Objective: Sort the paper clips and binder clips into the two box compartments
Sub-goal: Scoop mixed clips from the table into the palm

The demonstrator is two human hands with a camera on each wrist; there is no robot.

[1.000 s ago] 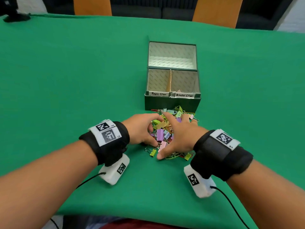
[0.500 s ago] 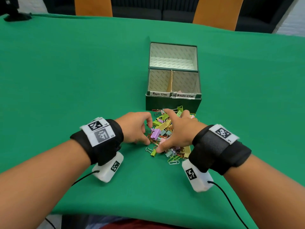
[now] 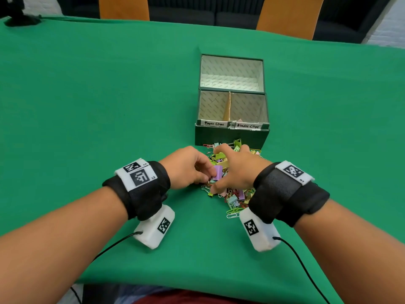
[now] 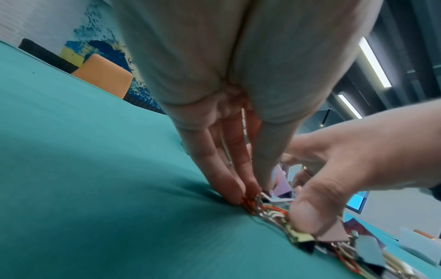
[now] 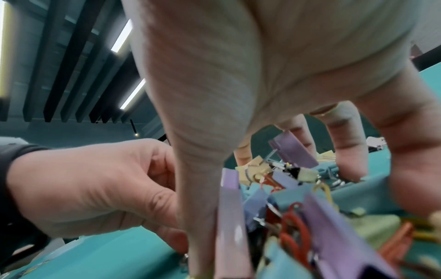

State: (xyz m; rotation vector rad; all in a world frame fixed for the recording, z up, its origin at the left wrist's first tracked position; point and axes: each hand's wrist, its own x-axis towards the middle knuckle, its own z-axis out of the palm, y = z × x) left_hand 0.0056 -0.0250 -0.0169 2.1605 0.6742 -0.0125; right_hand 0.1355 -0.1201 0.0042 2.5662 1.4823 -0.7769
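- The sorting looks barely begun — the mixed pile of clips (image 3: 230,172) lies on the green table (image 3: 87,106), touching the front wall of the box (image 3: 232,134) at its 6 o'clock side.
- The compartment labelled "Paper Clips" (image 3: 213,106) shows nothing inside; its floor near the front wall is hidden, so I cannot be sure it is empty.
- In the compartment labelled "Binder Clips" (image 3: 248,108) a small pale scrap peeks above the front edge; whether it is a clip I cannot tell.
- Nearly all the clips are left to sort, by my judgement.
- The left hand (image 3: 186,166) sits at the pile's 9 o'clock edge, wrist low over the cloth. In the left wrist view its fingertips (image 4: 238,188) are drawn close together, pressing down on the cloth at a tangle of red wire paper clips (image 4: 250,203) — a narrow pinch, though whether a clip is actually caught I cannot tell.
- The right hand (image 3: 236,170) arches over the pile from 3 o'clock, fingers spread and bent down into the clips, thumb at the near side beside a purple binder clip (image 3: 218,173). The span is wide, and no single clip is plainly held.
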